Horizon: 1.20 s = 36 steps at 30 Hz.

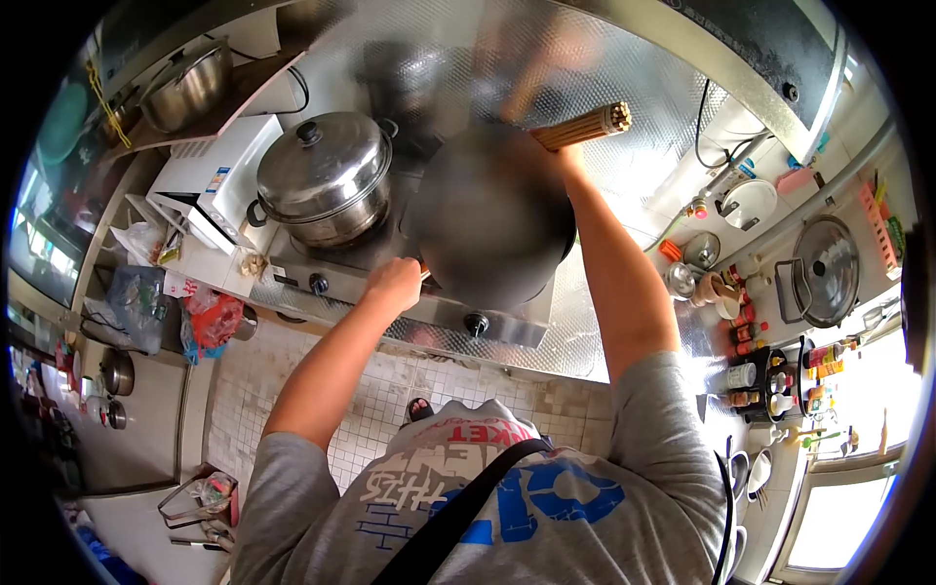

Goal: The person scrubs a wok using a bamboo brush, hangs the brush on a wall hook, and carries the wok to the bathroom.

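Note:
A dark wok [492,219] sits over the right side of the stove, its surface smeared by blur. My left hand [395,283] is closed around the wok's handle at its near left edge. At the wok's far right rim, my right hand [567,156] grips a bamboo wok brush [585,127], a bundle of thin sticks whose end points up and right. The wok's rim hides part of this hand and the brush's other end. To the left of the wok stands a lidded steel pot [327,180].
The stove's front edge carries knobs [476,324]. A white appliance [214,175] stands left of the pot. Several bottles [746,322] line the right counter near a steel lid [827,268]. Plastic bags [213,317] hang at the left. A range hood edge [673,49] juts overhead.

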### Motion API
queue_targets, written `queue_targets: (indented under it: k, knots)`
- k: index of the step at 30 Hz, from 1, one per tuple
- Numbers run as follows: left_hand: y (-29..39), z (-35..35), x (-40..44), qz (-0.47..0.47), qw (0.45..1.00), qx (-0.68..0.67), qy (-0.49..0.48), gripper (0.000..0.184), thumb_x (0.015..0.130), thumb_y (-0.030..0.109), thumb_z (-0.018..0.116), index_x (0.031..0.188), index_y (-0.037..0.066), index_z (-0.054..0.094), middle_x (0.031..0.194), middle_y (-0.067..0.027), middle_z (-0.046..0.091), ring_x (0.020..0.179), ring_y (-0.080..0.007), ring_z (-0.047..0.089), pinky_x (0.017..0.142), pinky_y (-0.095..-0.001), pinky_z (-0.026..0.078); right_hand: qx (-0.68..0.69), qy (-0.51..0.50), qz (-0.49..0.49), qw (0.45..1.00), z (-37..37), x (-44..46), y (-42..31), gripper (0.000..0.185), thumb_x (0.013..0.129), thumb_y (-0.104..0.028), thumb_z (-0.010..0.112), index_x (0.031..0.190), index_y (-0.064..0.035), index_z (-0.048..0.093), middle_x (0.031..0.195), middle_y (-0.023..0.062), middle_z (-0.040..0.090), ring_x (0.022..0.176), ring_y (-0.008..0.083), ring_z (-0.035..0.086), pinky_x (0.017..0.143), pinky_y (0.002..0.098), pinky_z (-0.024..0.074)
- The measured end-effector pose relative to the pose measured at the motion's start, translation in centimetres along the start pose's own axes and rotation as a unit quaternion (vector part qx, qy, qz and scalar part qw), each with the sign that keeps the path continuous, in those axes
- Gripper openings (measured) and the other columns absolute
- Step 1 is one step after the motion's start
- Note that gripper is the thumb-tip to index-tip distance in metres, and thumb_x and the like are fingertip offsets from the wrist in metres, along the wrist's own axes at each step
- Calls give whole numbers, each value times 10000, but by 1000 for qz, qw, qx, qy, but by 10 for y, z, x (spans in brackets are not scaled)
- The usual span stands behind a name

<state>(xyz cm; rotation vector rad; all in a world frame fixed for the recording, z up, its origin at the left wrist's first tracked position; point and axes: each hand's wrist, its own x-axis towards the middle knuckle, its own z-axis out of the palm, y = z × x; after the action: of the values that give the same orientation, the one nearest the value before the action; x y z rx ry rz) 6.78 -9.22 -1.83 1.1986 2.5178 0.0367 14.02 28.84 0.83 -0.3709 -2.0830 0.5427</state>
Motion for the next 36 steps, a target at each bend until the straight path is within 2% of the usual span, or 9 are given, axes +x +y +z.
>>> queue_targets:
  k: [3, 10, 13, 18, 22, 28, 32, 34, 36]
  knots:
    - [0, 1, -1, -1, 1000, 5, 4, 202, 887, 110, 604, 1041, 15, 695, 1055, -226, 717, 995, -379, 700, 854, -462, 566, 21, -102, 220, 970, -28, -4, -70, 293, 821, -281, 759, 961, -26, 727, 831, 141, 746, 729, 260, 741, 722, 369, 592]
    - [3, -3, -1, -7, 1000, 5, -13, 207, 895, 115, 600, 1046, 13, 698, 1073, -231, 714, 1018, -376, 696, 859, -457, 568, 202, -339, 203, 896, -7, -4, -130, 250, 850, -176, 755, 993, 17, 684, 881, 105, 718, 635, 162, 677, 560, 292, 573]
    - [3, -4, -1, -3, 1000, 7, -11, 210, 896, 117, 599, 1048, 10, 695, 1074, -232, 714, 1020, -377, 696, 857, -456, 570, 253, -349, 169, 886, 18, 0, -120, 254, 871, -162, 743, 1040, 19, 685, 916, 96, 721, 670, 154, 677, 595, 271, 573]
    - [4, -6, -2, -9, 1000, 12, -15, 214, 898, 119, 596, 1059, 15, 691, 1084, -227, 713, 1021, -378, 696, 856, -458, 571, 298, -143, 128, 935, 36, 3, -49, 313, 830, -173, 785, 1089, -13, 714, 942, 117, 741, 785, 184, 717, 660, 336, 591]
    - [3, -7, -3, -14, 1000, -10, -10, 224, 882, 118, 598, 1058, 18, 696, 1082, -238, 706, 1027, -398, 686, 859, -472, 568, -13, 35, 68, 997, -24, -8, -33, 322, 795, -266, 775, 969, -1, 721, 867, 154, 747, 741, 292, 733, 729, 400, 586]
    - [0, 0, 0, -3, 1000, -9, -5, 217, 890, 111, 592, 1056, 16, 694, 1073, -236, 710, 1016, -390, 692, 857, -467, 568, -127, -197, 348, 908, -90, 29, -60, 304, 787, -285, 719, 876, 6, 721, 686, 125, 722, 616, 209, 734, 653, 344, 614]
    - [3, -4, 0, -3, 1000, 13, -20, 203, 890, 105, 598, 1042, 13, 696, 1062, -233, 715, 1012, -380, 697, 857, -462, 568, -117, -222, 258, 933, -74, 29, -54, 320, 826, -278, 778, 983, -5, 722, 831, 119, 746, 659, 190, 731, 634, 302, 588]
    - [3, -4, -1, -3, 1000, 9, -12, 197, 883, 101, 606, 1034, 13, 698, 1059, -233, 716, 1011, -381, 697, 857, -464, 568, 26, -73, 137, 988, -48, 6, -20, 317, 853, -258, 772, 1051, -17, 715, 832, 94, 738, 659, 164, 708, 627, 298, 563]
    - [3, -5, -1, -5, 1000, 4, -4, 195, 877, 95, 612, 1030, 12, 699, 1057, -234, 716, 1011, -382, 697, 857, -465, 568, 47, -114, 99, 987, -46, 0, -13, 328, 875, -232, 762, 1104, -6, 699, 816, 73, 712, 647, 136, 668, 609, 300, 558]
